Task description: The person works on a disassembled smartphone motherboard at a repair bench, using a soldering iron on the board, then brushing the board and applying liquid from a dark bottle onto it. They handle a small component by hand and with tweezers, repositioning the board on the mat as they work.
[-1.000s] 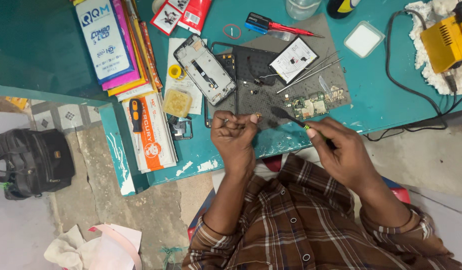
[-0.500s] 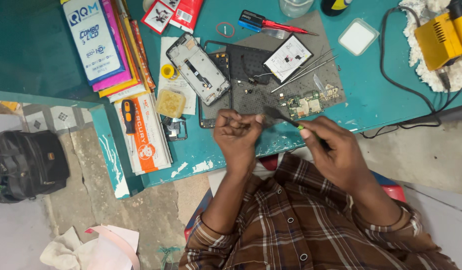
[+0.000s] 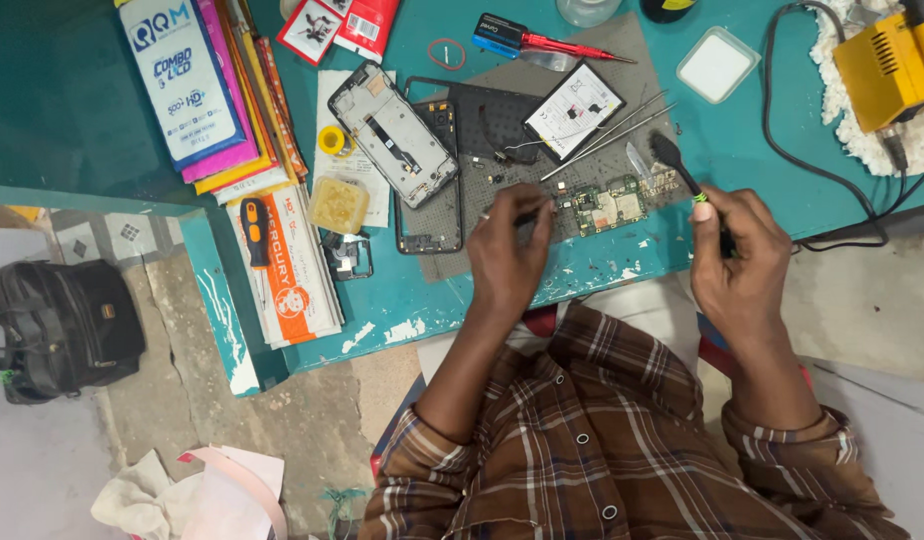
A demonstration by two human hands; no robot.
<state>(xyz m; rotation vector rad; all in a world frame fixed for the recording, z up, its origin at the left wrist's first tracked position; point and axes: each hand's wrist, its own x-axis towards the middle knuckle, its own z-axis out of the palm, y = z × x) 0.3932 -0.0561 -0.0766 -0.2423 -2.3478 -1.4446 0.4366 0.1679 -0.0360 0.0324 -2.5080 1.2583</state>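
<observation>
My left hand rests at the front of the grey work mat, its fingers pinched on a small part I cannot make out. My right hand grips a black brush whose bristled head points up over the mat's right edge. Between the hands lies a green circuit board. An opened phone frame and a black phone back lie at the mat's left. A battery and thin metal tweezers sit near the mat's middle.
A yellow soldering station with black cables stands at the right rear. A red-handled screwdriver, a clear plastic lid, a stack of coloured packets and a yellow tape roll lie on the teal table. A black bag sits on the floor, left.
My right hand has swung out to the right with the brush, away from my left hand. My left hand has moved forward onto the mat.
</observation>
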